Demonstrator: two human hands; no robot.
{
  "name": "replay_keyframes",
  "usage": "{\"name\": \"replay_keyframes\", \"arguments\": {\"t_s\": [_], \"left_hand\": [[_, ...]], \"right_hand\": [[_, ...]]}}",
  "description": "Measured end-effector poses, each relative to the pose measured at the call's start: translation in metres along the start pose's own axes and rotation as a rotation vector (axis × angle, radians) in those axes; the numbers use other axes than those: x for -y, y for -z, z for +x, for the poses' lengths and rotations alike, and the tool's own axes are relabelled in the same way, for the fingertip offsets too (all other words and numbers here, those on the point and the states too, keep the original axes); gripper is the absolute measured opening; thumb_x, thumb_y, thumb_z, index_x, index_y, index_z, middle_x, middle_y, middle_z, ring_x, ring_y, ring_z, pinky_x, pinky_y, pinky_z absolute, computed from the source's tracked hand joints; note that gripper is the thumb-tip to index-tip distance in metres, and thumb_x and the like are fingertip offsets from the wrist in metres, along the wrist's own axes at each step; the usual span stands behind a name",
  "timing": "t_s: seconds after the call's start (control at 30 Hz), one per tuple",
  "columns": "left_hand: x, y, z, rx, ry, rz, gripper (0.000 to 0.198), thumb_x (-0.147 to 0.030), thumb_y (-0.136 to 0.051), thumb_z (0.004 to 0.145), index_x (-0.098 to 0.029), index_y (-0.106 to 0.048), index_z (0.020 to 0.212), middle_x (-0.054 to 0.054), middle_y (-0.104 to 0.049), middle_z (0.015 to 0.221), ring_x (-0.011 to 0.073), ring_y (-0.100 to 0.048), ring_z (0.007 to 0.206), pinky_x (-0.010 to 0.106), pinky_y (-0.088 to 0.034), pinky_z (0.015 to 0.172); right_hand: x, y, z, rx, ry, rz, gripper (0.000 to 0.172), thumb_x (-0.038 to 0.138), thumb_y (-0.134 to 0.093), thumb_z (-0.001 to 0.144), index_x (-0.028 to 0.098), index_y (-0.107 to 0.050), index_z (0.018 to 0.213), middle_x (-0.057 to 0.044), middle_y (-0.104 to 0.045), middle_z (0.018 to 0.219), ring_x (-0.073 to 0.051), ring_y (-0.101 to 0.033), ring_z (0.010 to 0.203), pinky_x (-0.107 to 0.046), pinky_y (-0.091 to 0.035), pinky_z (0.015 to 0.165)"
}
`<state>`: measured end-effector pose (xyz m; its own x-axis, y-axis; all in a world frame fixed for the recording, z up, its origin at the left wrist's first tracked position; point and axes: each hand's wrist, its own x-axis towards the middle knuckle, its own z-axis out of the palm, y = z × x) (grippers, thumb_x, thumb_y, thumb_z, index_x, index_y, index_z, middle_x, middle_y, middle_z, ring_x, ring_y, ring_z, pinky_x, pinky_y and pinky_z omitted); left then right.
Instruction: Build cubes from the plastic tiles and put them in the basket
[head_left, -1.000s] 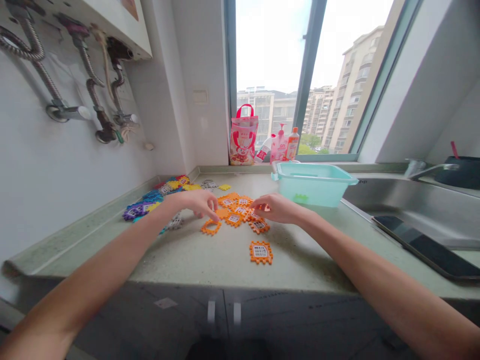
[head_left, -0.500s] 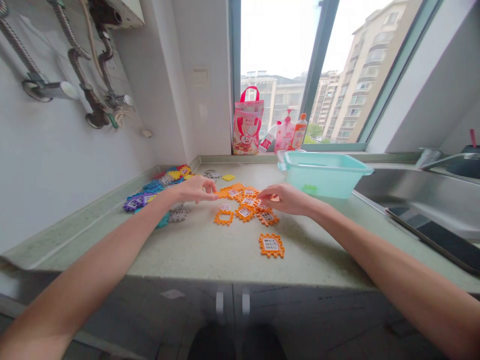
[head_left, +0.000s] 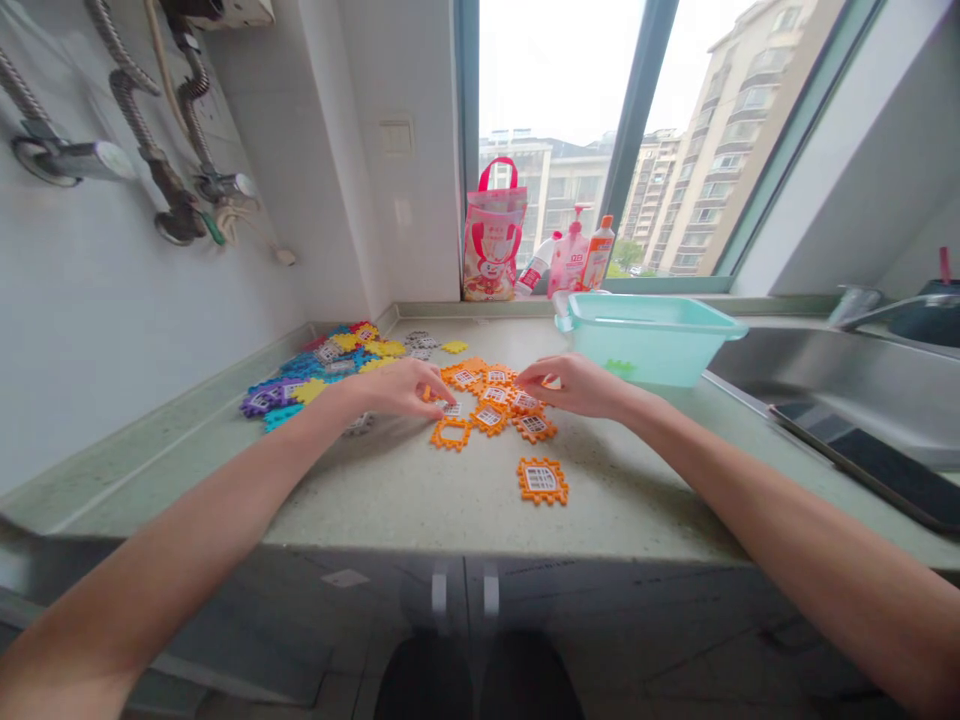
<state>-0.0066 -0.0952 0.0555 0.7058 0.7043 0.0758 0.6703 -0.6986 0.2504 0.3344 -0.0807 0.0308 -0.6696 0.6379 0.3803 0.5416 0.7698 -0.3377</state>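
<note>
Left hand [head_left: 409,388] has shifted nearer, toward the viewer and rightward, since half a second ago: it was at the far-left edge of the flat cluster of orange, tooth-edged plastic pieces [head_left: 491,417], with an orange piece at its fingertips. Cluster taken as landmark for all places below.

Now: left fingertips sit at the cluster's left side, right beside a small white grid-patterned piece [head_left: 451,409], apparently touching it. A hollow orange plastic frame with toothed edges [head_left: 451,446] lies just nearer than that white piece, front-left of the cluster. Left thumb and fingers bent toward each other; a bit of orange shows between them, but whether anything is gripped cannot be told.

Right hand [head_left: 574,385]: little changed, at the cluster's right edge, fingers curved over the outer pieces. Grip or mere contact: cannot tell.

Reading: left-hand work now appears centred on the white piece and frame rather than the far-left edge; right hand perhaps steadies its side.

Surroundings: single square orange toothed piece with white grid centre [head_left: 542,480] in front of the cluster, apart, on the pale green speckled worktop [head_left: 360,520]. Mixed blue, purple, yellow and red plastic pile [head_left: 322,375] left. Translucent turquoise plastic basin [head_left: 660,355] behind and to the right.
</note>
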Motion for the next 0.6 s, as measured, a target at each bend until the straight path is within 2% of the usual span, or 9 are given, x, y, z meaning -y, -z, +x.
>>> {"name": "replay_keyframes", "arguments": {"t_s": [0.2, 0.3, 0.43, 0.5, 0.6], "left_hand": [[0.003, -0.005, 0.004, -0.007, 0.066, -0.043, 0.028, -0.046, -0.080, 0.080, -0.023, -0.086, 0.095, 0.003, -0.072, 0.086, 0.0150, -0.063, 0.075, 0.024, -0.044, 0.066], [0.008, -0.008, 0.003, -0.062, 0.053, -0.047, 0.023, -0.040, -0.073, 0.084, -0.021, -0.085, 0.089, 0.002, -0.071, 0.075, 0.0126, -0.059, 0.065, 0.024, -0.040, 0.060], [0.004, -0.010, 0.004, -0.315, -0.017, 0.020, 0.033, -0.041, -0.063, 0.093, -0.019, -0.084, 0.083, 0.003, -0.072, 0.072, 0.0099, -0.051, 0.055, 0.025, -0.039, 0.056], [-0.008, -0.011, 0.007, -0.448, -0.010, 0.011, 0.038, -0.048, -0.061, 0.097, -0.019, -0.085, 0.091, 0.004, -0.075, 0.074, 0.0101, -0.052, 0.054, 0.024, -0.041, 0.056], [-0.033, -0.020, 0.014, -0.536, -0.012, -0.045, 0.041, -0.053, -0.061, 0.098, -0.020, -0.085, 0.096, 0.005, -0.078, 0.076, 0.0120, -0.059, 0.057, 0.024, -0.046, 0.057]], "right_hand": [[0.003, 0.002, 0.000, -0.005, -0.009, 0.004, 0.026, 0.027, -0.060, 0.095, 0.020, -0.083, 0.108, -0.007, -0.082, 0.102, -0.016, -0.073, 0.082, -0.029, -0.056, 0.079], [0.003, 0.003, 0.000, -0.005, -0.029, 0.010, 0.027, 0.026, -0.060, 0.095, 0.019, -0.083, 0.108, -0.007, -0.082, 0.099, -0.016, -0.073, 0.079, -0.029, -0.055, 0.077], [0.009, 0.003, 0.000, -0.055, -0.025, 0.032, 0.028, 0.028, -0.060, 0.095, 0.020, -0.083, 0.109, -0.007, -0.082, 0.098, -0.016, -0.072, 0.080, -0.029, -0.055, 0.078], [0.017, 0.001, 0.000, -0.097, -0.003, 0.061, 0.029, 0.030, -0.060, 0.096, 0.021, -0.082, 0.113, -0.006, -0.082, 0.097, -0.016, -0.072, 0.081, -0.030, -0.055, 0.078], [0.033, -0.004, 0.001, -0.142, 0.066, 0.092, 0.029, 0.035, -0.060, 0.099, 0.022, -0.081, 0.114, -0.006, -0.081, 0.098, -0.016, -0.071, 0.081, -0.029, -0.054, 0.077]]}}
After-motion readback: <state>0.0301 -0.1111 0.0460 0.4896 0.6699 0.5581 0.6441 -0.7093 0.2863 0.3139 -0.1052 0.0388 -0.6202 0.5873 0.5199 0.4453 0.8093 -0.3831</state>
